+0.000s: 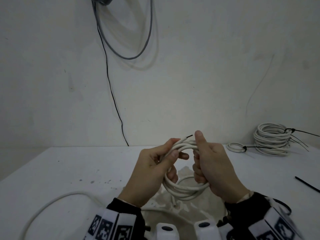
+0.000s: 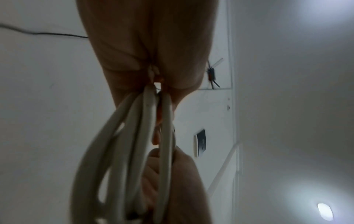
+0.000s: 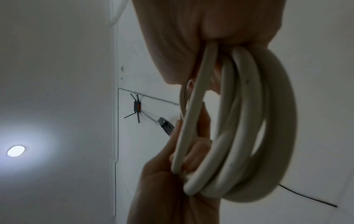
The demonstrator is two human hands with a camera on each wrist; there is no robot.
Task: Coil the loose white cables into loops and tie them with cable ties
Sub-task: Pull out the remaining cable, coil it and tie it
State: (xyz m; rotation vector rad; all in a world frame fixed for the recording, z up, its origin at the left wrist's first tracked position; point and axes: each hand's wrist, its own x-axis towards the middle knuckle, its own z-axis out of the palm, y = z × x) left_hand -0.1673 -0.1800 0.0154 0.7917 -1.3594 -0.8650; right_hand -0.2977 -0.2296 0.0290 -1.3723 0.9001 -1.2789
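Above the white table [image 1: 69,170], both hands, left [image 1: 152,170] and right [image 1: 218,168], curl round opposite sides of a coiled white round cable [image 1: 183,189].

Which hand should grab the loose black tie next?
Right, probably. The loose cable tie lies on the table off to the right hand's side; the left hand already grips the coil and could hold it alone.

Bare workroom — plain white wall [image 1: 207,75], paint-spotted white surface [image 1: 69,170], grey cable loops [image 1: 131,40] hung on wall, tied cable coils [image 1: 271,141] stacked at right.
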